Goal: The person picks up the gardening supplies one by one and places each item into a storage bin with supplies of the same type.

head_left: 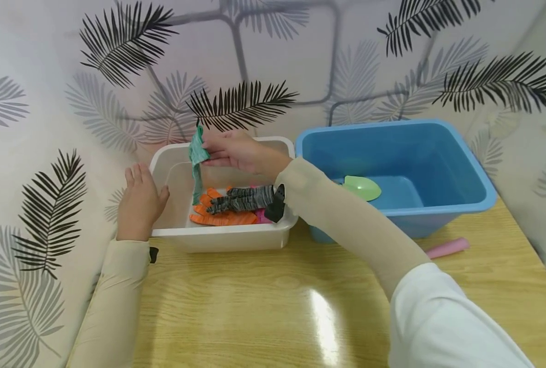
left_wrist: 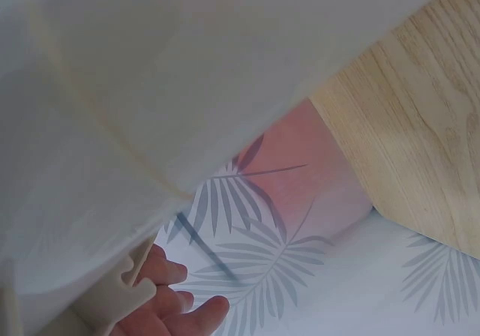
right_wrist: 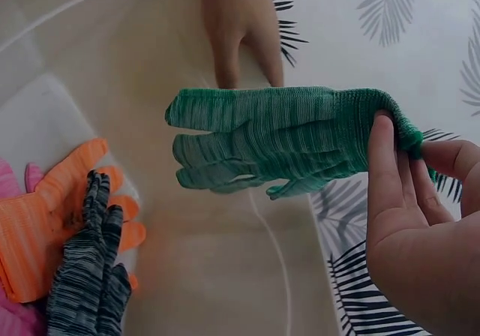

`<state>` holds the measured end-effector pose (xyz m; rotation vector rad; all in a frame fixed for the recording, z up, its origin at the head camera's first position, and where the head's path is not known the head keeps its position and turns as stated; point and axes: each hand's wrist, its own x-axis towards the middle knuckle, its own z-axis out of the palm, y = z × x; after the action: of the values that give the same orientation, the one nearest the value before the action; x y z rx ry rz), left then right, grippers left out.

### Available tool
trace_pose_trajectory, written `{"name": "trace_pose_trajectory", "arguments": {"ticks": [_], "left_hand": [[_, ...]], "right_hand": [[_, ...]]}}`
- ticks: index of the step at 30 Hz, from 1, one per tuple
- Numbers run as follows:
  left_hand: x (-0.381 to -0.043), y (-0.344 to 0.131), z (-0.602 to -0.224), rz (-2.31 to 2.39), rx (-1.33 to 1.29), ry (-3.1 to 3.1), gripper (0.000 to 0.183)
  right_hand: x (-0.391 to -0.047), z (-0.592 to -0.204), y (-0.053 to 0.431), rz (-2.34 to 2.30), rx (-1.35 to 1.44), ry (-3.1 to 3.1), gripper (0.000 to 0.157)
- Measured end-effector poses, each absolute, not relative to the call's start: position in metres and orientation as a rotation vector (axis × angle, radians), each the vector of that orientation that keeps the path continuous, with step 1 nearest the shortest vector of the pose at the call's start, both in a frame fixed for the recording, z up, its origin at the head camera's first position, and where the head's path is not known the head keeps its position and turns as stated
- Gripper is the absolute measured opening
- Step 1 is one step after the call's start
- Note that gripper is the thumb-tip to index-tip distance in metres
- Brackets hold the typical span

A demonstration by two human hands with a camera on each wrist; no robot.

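My right hand pinches a green knit glove by its cuff, above the left part of a white bin. In the right wrist view the glove stretches out sideways, its fingers away from the hand. My left hand rests at the bin's left rim, thumb spread from the other fingers; in the left wrist view its fingertips show past the rim. Inside the bin lie an orange glove, a black-and-grey glove on top of it, and something pink partly hidden beneath.
Right of the white bin stands a blue bin, with a light green scoop-like blade inside. A pink handle-like piece lies on the wooden table, partly behind the right arm. A leaf-patterned wall covering rises behind the bins.
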<state>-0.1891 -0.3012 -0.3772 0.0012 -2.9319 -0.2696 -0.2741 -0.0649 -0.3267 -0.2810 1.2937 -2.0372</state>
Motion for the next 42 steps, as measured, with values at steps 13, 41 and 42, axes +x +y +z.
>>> {"name": "trace_pose_trajectory", "arguments": {"ticks": [13,41,42], "left_hand": [[-0.19,-0.303,-0.377,-0.247,-0.021,-2.93,0.073],[-0.19,-0.303,-0.378,-0.285,-0.021,-2.942,0.073],[-0.19,-0.303,-0.378,-0.286,-0.021,-2.937,0.073]], "right_hand": [[-0.277,-0.343,-0.074,-2.026,-0.294,1.366,0.03],[-0.279,-0.359,-0.079,-1.713,-0.135,1.275,0.03],[-0.278,-0.359,-0.079,-1.678,-0.156,1.304,0.03]]}}
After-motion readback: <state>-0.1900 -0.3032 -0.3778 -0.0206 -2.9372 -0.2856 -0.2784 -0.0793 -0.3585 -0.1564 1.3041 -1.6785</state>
